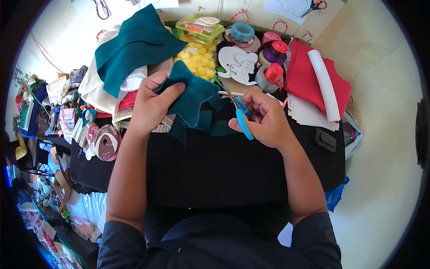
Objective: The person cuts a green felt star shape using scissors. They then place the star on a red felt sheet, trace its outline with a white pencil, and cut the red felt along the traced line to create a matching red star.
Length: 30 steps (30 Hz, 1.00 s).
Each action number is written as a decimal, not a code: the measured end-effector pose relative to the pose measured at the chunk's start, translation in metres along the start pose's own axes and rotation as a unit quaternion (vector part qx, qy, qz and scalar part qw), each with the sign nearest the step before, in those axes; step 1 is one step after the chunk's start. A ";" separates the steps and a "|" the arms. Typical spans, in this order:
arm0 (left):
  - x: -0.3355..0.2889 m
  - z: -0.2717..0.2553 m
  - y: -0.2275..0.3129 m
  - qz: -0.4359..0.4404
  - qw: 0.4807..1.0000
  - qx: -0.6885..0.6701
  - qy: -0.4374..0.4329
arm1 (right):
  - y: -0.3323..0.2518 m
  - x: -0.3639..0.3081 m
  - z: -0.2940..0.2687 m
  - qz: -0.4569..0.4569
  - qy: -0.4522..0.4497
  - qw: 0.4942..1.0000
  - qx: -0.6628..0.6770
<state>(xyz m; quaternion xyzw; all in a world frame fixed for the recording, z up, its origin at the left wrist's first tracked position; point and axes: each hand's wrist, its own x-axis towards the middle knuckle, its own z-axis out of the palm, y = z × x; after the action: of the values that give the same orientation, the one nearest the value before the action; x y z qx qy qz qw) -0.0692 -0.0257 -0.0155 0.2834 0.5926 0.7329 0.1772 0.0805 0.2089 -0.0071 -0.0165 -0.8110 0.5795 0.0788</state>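
My left hand (154, 101) pinches a star-shaped piece of teal felt (190, 94) between thumb and fingers, holding it above the black table. In my right hand (264, 116) is a pair of scissors (242, 117) with light blue handles. Their metal blades point up and left, just right of the star's edge; whether they touch the felt I cannot tell. Teal felt scraps (204, 121) lie on the table below the star, one of them (178, 132) under its lower tip.
Folded teal fabric (134, 49) tops a cloth pile at left, above ribbon spools (107, 142). Behind stand a bag of yellow pom-poms (197, 58), a white elephant cutout (235, 62) and blue tape (242, 32). Red felt (300, 74) with a white roll (323, 85) lies right, near a black object (325, 140).
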 end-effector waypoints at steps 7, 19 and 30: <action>-0.001 -0.004 -0.001 0.005 0.999 0.029 -0.033 | 0.005 0.000 0.002 -0.026 -0.005 1.000 -0.001; -0.001 -0.004 0.000 0.014 0.998 0.039 -0.045 | -0.004 -0.003 0.000 -0.011 -0.031 0.999 -0.038; -0.002 -0.003 0.001 0.031 0.997 0.036 -0.057 | -0.006 -0.002 0.001 -0.041 -0.018 0.997 -0.058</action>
<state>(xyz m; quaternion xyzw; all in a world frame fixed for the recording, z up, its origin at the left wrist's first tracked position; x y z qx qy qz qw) -0.0700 -0.0296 -0.0150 0.3491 0.5982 0.6991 0.1778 0.0824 0.2059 -0.0022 0.0222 -0.8443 0.5283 0.0870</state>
